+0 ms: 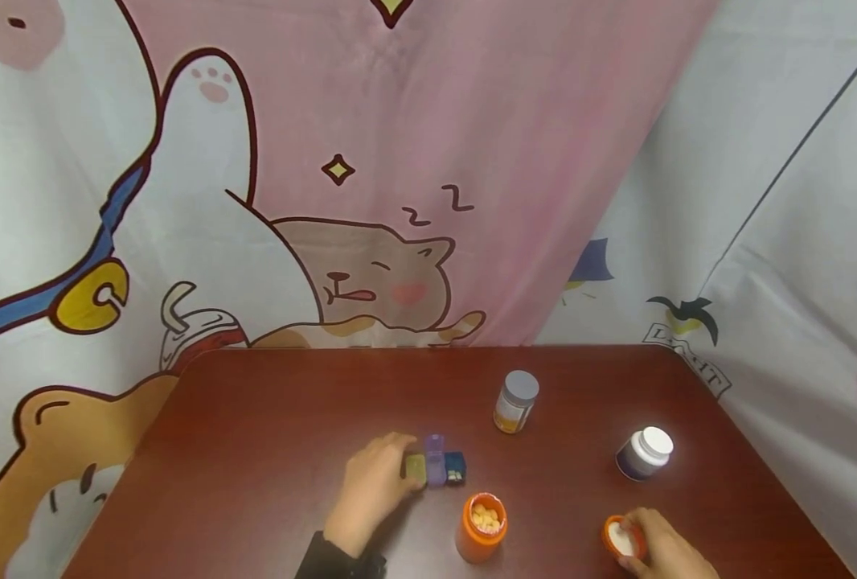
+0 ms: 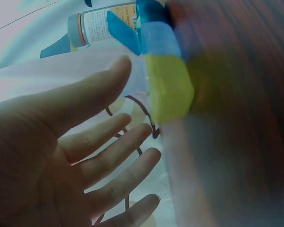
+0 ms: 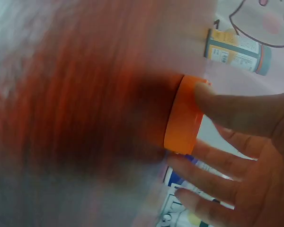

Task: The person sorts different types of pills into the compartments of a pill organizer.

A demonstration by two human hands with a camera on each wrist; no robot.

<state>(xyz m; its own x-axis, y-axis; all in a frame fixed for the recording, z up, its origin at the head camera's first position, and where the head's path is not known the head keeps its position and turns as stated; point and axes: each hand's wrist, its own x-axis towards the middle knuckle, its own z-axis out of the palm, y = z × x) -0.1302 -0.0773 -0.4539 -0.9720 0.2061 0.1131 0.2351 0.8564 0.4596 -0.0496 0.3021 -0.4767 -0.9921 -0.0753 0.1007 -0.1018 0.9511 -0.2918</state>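
Note:
A small pill organizer (image 1: 435,466) with yellow-green, purple and blue compartments lies mid-table, small pale pieces showing in the blue one. My left hand (image 1: 376,481) is beside its yellow-green end (image 2: 170,90), fingers spread and nearly straight, nothing held. In the left wrist view, a blue lid (image 2: 124,32) stands raised. Close in front of the organizer, an uncapped orange pill bottle (image 1: 477,537) stands upright with yellowish tablets at its mouth. My right hand (image 1: 663,547) pinches an orange bottle cap (image 3: 185,116) between thumb and fingers at the right, its white inside facing up.
A grey-lidded bottle (image 1: 515,402) with a white and orange label stands behind the organizer. Further right is a white-capped dark blue bottle (image 1: 644,453), beyond my right hand. A printed cloth (image 1: 515,161) hangs behind the brown table (image 1: 291,402).

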